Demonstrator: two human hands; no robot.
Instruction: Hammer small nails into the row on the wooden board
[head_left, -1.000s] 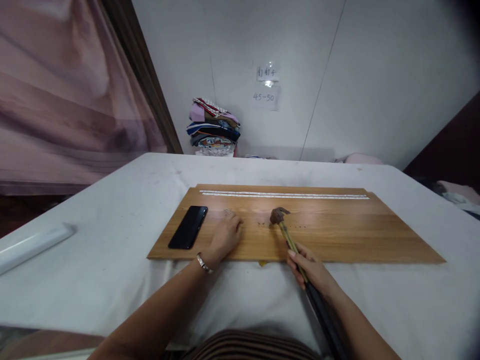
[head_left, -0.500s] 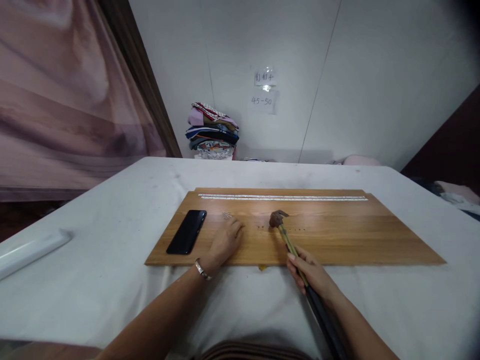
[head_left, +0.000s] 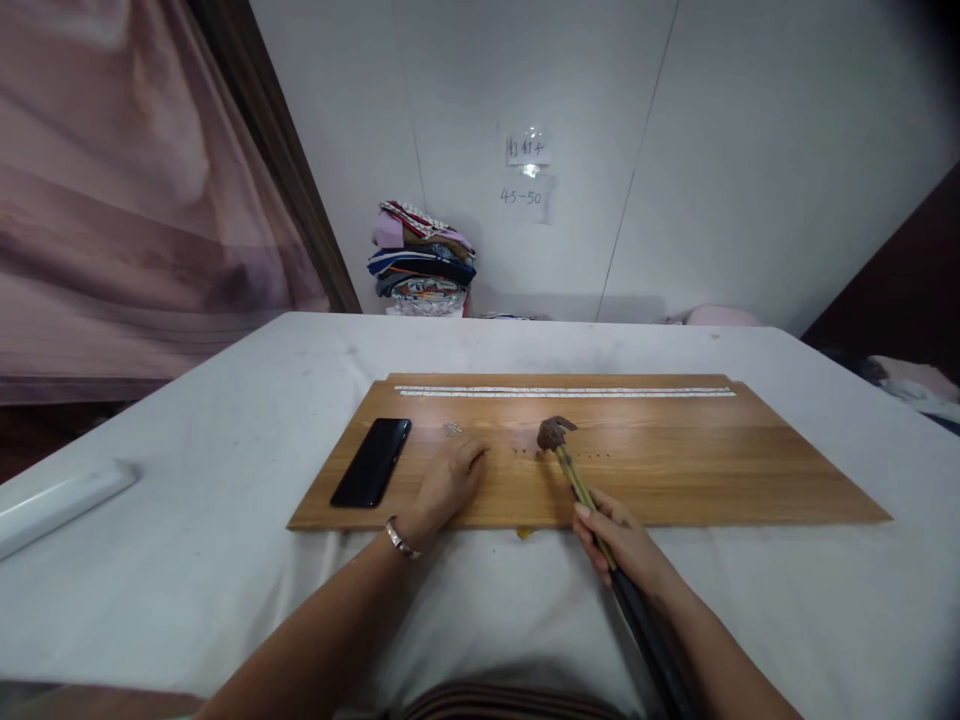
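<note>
My right hand point(head_left: 621, 538) is wrapped round the handle of a claw hammer point(head_left: 553, 433), whose rusty head is at the middle of a wooden board point(head_left: 720, 440). My left hand point(head_left: 451, 478) rests on the board to the left of the hammer, its fingers curled together. Whatever they pinch, if anything, is too small to make out. Just beyond that hand lies a little heap of nails point(head_left: 452, 428). Several small dark dots point(head_left: 598, 456) run in a row across the board on both sides of the hammer head; whether they are nail heads or holes I cannot tell.
A black phone point(head_left: 372, 463) lies on the board's left part. Two white strips point(head_left: 562, 392) run along its far side. Beneath is a white-covered table point(head_left: 180, 440), with a white roll point(head_left: 67, 505) at left. Folded clothes point(head_left: 424, 260) are stacked by the wall.
My left hand has drawn back slightly from the nails, leaving more of them in sight. The hammer and my right hand stay nearly where they were; the view has shifted a little.
</note>
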